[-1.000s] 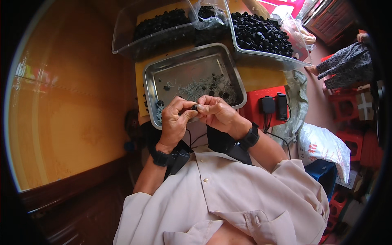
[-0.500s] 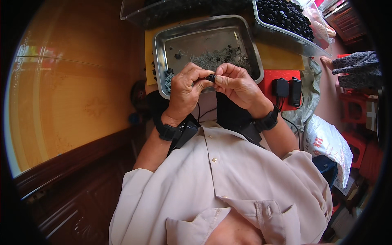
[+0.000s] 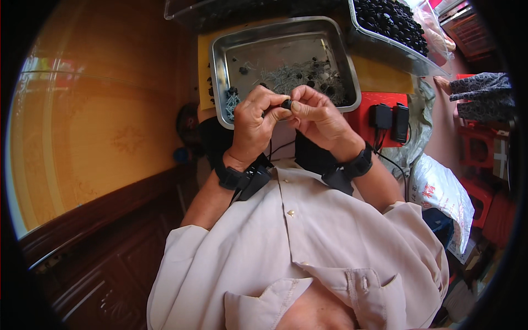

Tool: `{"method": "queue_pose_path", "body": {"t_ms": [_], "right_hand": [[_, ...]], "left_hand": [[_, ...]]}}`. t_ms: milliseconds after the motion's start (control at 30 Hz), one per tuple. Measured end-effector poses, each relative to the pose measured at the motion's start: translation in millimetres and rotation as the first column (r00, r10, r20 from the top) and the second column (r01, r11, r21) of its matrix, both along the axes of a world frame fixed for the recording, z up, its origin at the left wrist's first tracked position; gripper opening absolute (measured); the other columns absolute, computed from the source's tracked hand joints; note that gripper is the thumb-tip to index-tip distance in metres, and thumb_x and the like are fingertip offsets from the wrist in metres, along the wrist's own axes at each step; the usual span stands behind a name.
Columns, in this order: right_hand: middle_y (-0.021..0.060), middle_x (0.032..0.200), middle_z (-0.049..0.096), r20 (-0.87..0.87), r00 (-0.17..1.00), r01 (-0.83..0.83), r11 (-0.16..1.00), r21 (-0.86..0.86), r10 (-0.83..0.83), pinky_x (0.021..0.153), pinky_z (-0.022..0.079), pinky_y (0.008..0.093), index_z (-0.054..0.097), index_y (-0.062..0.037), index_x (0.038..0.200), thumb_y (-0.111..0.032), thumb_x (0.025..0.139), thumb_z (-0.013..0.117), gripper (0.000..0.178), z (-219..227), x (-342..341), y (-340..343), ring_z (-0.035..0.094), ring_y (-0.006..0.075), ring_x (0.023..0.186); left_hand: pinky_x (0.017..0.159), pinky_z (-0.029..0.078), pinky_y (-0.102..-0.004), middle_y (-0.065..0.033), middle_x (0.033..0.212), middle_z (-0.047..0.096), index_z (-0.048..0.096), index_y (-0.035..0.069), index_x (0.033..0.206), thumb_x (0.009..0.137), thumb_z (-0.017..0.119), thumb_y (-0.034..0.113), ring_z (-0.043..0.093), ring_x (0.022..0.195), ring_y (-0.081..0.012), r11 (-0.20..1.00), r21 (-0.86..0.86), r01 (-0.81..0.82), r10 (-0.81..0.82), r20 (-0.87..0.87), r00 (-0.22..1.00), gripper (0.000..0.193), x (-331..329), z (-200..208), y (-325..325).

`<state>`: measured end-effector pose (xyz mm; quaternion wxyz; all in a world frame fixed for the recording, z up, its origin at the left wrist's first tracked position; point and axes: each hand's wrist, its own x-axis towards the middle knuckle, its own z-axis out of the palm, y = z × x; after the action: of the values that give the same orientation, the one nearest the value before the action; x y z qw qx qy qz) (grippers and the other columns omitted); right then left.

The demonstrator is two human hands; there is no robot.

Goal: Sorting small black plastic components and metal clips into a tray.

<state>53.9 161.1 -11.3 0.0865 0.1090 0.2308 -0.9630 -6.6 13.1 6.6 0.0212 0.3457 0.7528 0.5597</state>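
Note:
Between my two hands, over the near edge of a metal tray, is a small round black plastic piece (image 3: 286, 104). My left hand (image 3: 254, 122) pinches it between thumb and forefinger, with the other fingers curled in. My right hand (image 3: 322, 118) grips its other side with thumb and fingertips. The fingertips partly cover the piece, so its full shape is hidden. Beyond the hands, the steel tray (image 3: 264, 50) holds a spread of thin silvery screws (image 3: 281, 78) mixed with several small black pieces (image 3: 243, 71).
A clear plastic bin (image 3: 390, 27) full of black discs stands at the far right; another clear bin (image 3: 220, 15) is behind the tray. Two black adapters (image 3: 380, 116) with cables lie on a red stool (image 3: 360, 118). A white sack (image 3: 440, 192) sits at right, near another person's patterned trouser leg (image 3: 481, 88).
Both hands keep their pinch on the black piece, which shows a little more between the fingertips now. The whole view has shifted slightly.

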Motion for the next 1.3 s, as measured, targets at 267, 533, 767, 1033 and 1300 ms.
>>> {"method": "queue_pose_path", "body": {"t_ms": [267,533,767,1033,1300], "right_hand": [[0.0122,0.092,0.06,-0.4,0.83,0.53,0.772,0.351,-0.388,0.075,0.051,0.0252,0.054,0.0049,0.1,0.0,0.085,0.056,0.016,49.4,-21.7,153.4,0.06,0.0185,0.083],[0.0192,0.1,0.059,-0.553,0.644,0.765,0.422,0.487,-0.529,0.085,0.052,0.032,0.054,0.0116,0.099,-0.001,0.087,0.054,0.018,81.1,-12.0,141.3,0.061,0.0279,0.094],[0.0118,0.085,0.061,-0.221,0.958,0.281,-0.435,0.855,0.185,0.066,0.049,0.0374,0.063,-0.0064,0.089,-0.007,0.077,0.062,0.013,3.7,-11.2,56.5,0.061,0.0308,0.078],[0.0117,0.084,0.056,-0.092,0.947,0.252,-0.539,0.803,0.307,0.068,0.047,0.0402,0.063,-0.0065,0.086,-0.012,0.073,0.065,0.014,-25.2,-39.0,8.3,0.058,0.033,0.08],[0.0155,0.086,0.059,0.047,0.933,0.189,-0.599,0.778,0.356,0.067,0.049,0.042,0.062,-0.0017,0.078,-0.009,0.072,0.061,0.009,-25.5,-49.5,12.1,0.061,0.035,0.081]], "left_hand": [[0.065,0.048,-0.028,-0.0109,0.079,0.061,0.062,0.0,0.092,0.07,0.068,0.0,0.06,0.069,-0.0183,0.941,-0.292,-0.174,0.201,0.066,0.977,0.023,-43.7,-6.5,-36.3],[0.07,0.046,-0.0418,-0.015,0.083,0.056,0.062,0.002,0.09,0.068,0.069,0.005,0.057,0.082,-0.0334,0.837,-0.526,-0.152,0.089,-0.143,0.986,0.023,-42.6,-28.9,-25.2],[0.071,0.048,-0.0428,-0.0193,0.086,0.055,0.057,-0.002,0.081,0.07,0.066,0.003,0.058,0.082,-0.0375,0.675,-0.697,-0.241,0.092,-0.244,0.965,0.015,-46.4,-36.8,-17.0],[0.069,0.045,-0.0421,-0.0185,0.077,0.056,0.056,0.0,0.077,0.065,0.07,0.004,0.056,0.077,-0.0375,0.691,-0.679,-0.246,0.101,-0.246,0.964,0.019,-42.0,-48.1,-17.7],[0.062,0.047,-0.0215,-0.0039,0.087,0.065,0.06,0.004,0.097,0.081,0.061,0.003,0.06,0.074,-0.0086,0.969,-0.249,-0.012,0.164,0.601,0.782,0.016,-36.0,-27.9,-17.8]]}}
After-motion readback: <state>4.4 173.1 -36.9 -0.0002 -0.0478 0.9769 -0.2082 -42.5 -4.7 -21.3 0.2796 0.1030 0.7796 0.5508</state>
